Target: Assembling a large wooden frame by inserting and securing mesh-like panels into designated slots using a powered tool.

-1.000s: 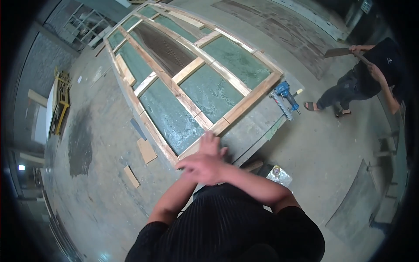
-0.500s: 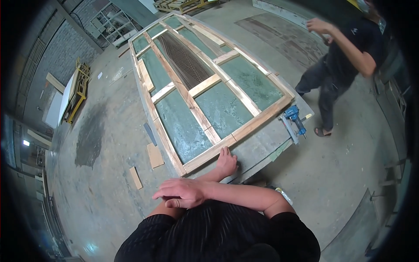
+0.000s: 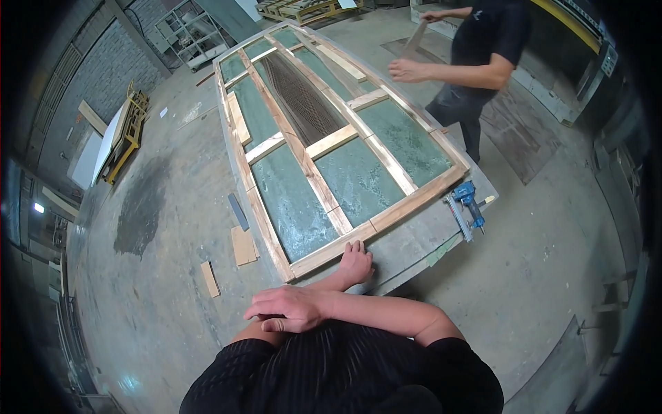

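My forearms are crossed in front of my chest. My left hand point(image 3: 356, 263) rests at the near edge of the table point(image 3: 400, 259), its fingertips against the near rail of a wooden frame point(image 3: 407, 205). Over the left arm lies my right hand point(image 3: 284, 309), fingers loosely bent, thumb apart, holding no object. Long rails and short crosspieces divide the frame into several bays. Most bays show a green, mottled surface point(image 3: 358, 176); one holds brown honeycomb core point(image 3: 296, 96). At the table's right corner lies a blue nail gun point(image 3: 467, 200).
A co-worker point(image 3: 483, 48) stands beyond the frame's right side, holding a flat strip point(image 3: 415, 38). On the floor at left lie cardboard pieces point(image 3: 244, 245), a small board point(image 3: 209, 279) and a dark strip point(image 3: 238, 211). A yellow rack point(image 3: 127, 141) stands farther left.
The co-worker has moved farther along the frame's right side and now shows a flat strip in the hands. My view has shifted slightly; my crossed arms keep nearly the same pose.
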The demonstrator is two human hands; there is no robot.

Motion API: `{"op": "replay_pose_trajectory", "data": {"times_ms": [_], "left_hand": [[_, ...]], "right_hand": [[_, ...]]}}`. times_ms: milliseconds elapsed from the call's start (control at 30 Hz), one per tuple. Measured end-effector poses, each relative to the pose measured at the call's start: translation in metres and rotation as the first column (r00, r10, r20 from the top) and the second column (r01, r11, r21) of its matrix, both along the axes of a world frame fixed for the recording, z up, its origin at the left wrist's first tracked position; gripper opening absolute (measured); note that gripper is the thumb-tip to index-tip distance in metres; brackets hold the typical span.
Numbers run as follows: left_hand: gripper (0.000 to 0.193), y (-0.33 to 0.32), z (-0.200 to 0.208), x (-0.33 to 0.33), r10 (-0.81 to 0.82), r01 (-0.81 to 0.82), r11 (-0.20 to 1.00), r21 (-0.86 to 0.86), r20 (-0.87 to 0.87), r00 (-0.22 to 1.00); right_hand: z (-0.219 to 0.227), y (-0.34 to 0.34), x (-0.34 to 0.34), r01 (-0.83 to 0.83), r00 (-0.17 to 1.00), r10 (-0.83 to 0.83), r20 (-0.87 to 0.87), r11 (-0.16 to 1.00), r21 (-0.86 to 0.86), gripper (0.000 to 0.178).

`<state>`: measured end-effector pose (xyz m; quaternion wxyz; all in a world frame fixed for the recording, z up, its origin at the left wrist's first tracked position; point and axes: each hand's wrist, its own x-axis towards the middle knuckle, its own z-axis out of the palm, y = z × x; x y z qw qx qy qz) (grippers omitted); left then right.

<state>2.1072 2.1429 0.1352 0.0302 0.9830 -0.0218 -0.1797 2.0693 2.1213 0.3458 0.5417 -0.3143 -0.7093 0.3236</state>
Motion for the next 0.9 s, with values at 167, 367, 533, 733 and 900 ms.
{"op": "replay_pose_trajectory", "data": {"times_ms": [167, 367, 533, 733, 900], "left_hand": [[0.057, 0.000, -0.002, -0.002, -0.006, 0.006, 1.000, -0.007, 0.009, 1.000], [0.068, 0.059, -0.044, -0.048, 0.110, -0.053, 0.972, -0.227, 0.245, 0.963], [0.066, 0.070, 0.006, -0.087, 0.252, -0.218, 0.953, -0.213, 0.151, 0.956], [0.069, 0.071, -0.006, -0.116, 0.248, -0.241, 0.966, -0.089, 0.072, 0.966], [0.068, 0.061, -0.003, -0.113, 0.231, -0.232, 0.972, -0.025, -0.019, 0.973]], "right_hand": [[-0.019, -0.006, 0.014, 0.069, 0.998, -0.070, -0.009, 0.994, -0.083, 0.038], [-0.110, -0.045, 0.054, 0.551, 0.830, -0.557, 0.016, 0.817, -0.172, 0.026], [-0.187, -0.137, 0.097, 0.579, 0.579, -0.815, -0.034, 0.440, -0.687, 0.026], [-0.227, -0.189, 0.123, 0.717, 0.395, -0.899, 0.190, 0.173, -0.675, 0.026], [-0.254, -0.179, 0.119, 0.732, 0.350, -0.883, 0.312, 0.051, -0.679, 0.026]]}}
